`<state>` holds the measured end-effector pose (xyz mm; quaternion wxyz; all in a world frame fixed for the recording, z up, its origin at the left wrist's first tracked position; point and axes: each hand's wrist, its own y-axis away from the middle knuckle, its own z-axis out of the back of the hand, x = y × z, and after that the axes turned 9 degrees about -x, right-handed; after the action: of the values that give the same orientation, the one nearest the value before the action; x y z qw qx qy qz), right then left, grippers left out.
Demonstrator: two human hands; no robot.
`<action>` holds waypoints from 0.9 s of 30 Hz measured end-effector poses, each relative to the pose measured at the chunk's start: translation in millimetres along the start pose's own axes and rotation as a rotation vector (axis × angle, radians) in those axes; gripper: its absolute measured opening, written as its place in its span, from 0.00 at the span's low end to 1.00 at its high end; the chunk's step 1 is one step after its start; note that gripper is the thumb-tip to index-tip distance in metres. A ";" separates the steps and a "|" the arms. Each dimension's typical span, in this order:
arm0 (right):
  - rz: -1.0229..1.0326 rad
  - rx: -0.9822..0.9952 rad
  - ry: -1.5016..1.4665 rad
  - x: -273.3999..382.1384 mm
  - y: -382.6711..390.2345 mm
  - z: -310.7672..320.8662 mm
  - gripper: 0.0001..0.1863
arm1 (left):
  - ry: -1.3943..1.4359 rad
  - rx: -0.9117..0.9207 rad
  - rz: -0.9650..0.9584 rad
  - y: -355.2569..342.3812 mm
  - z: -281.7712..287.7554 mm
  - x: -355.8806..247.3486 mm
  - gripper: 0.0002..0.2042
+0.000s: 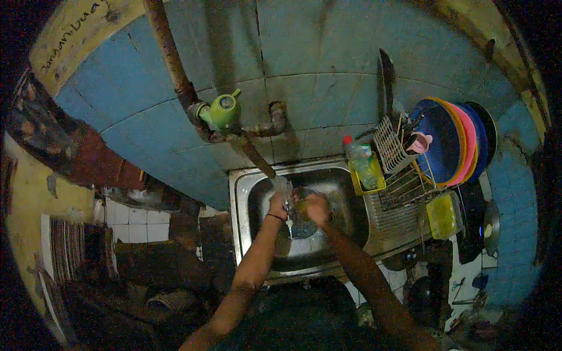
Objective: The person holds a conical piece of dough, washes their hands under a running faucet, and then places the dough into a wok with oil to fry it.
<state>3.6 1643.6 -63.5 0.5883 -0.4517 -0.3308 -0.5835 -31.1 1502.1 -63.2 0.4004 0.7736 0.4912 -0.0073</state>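
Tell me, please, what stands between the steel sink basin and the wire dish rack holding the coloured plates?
In the head view, a clear bottle with a red cap stands in a yellow holder on the sink's edge, between the basin and the dish rack.

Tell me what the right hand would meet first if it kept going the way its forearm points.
Probably the left hand: the right hand points up-left across the sink, and both meet under the tap stream. Depth is unclear.

Above the steel-grey sink, blue wall tiles are showing; a green tap too, and blue, orange, pink plates standing right of it
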 end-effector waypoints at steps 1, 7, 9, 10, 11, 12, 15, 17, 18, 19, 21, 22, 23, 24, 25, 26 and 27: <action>-0.070 -0.063 -0.281 -4.2 0.6 6.3 0.11 | 0.001 0.024 0.024 -2.3 8.8 -9.1 0.08; -0.584 -0.087 -0.539 2.1 -7.2 15.0 0.14 | -0.268 -0.085 0.082 29.7 -15.1 -3.5 0.12; -0.635 -0.062 -0.443 13.7 -6.2 -1.7 0.14 | -0.356 0.014 -0.081 26.5 -18.9 4.9 0.15; -0.663 -0.049 -0.395 18.3 -6.1 -8.6 0.15 | -0.404 0.071 -0.066 29.9 -16.9 3.5 0.18; -0.644 0.027 -0.484 59.4 0.0 2.4 0.14 | -0.450 0.118 -0.061 43.1 -18.9 -4.7 0.21; -0.621 0.089 -0.568 84.4 4.7 12.5 0.13 | -0.514 0.120 -0.109 43.8 -17.2 -5.8 0.21; -0.726 0.045 -0.728 67.9 6.0 7.3 0.11 | -0.695 0.117 -0.261 34.0 -6.8 -5.2 0.21; -0.670 0.009 -0.649 62.2 6.9 -0.2 0.12 | -0.733 0.097 -0.339 23.8 0.6 -4.8 0.21; -0.641 -0.008 -0.611 61.6 6.5 -3.9 0.13 | -0.712 0.082 -0.368 17.5 4.0 -5.2 0.21; -0.623 -0.021 -0.610 58.4 5.5 -8.2 0.14 | -0.610 0.056 -0.365 10.4 5.2 -2.3 0.20; -0.595 -0.039 -0.612 55.9 8.3 -21.8 0.15 | -0.905 0.060 -0.715 -6.6 20.7 6.3 0.18; -0.683 -0.034 -0.677 58.8 9.4 -25.3 0.15 | -1.268 -0.043 -1.105 -11.9 32.7 11.2 0.16; -0.768 -0.033 -0.739 65.2 4.7 -23.6 0.14 | -1.377 -0.024 -1.105 -18.6 40.0 7.3 0.15; -0.861 -0.042 -0.797 67.1 1.2 -18.3 0.14 | -1.486 0.006 -1.092 -12.1 34.6 4.9 0.15; -0.802 0.122 -0.856 68.2 -7.1 -13.2 0.16 | -1.445 -0.123 -0.941 -10.6 23.2 3.9 0.13; -0.830 0.077 -0.966 67.3 -11.3 -14.3 0.16 | -1.400 -0.073 -1.147 -8.3 19.1 5.5 0.13; -0.857 0.029 -1.075 66.2 -14.7 -17.1 0.16 | -1.343 -0.021 -1.350 -6.2 15.4 7.0 0.12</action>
<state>-6.5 1603.6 -7.1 0.0656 -0.4996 -0.7342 -0.4549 -26.3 1498.9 -80.3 0.5171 0.1569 0.5017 -0.6755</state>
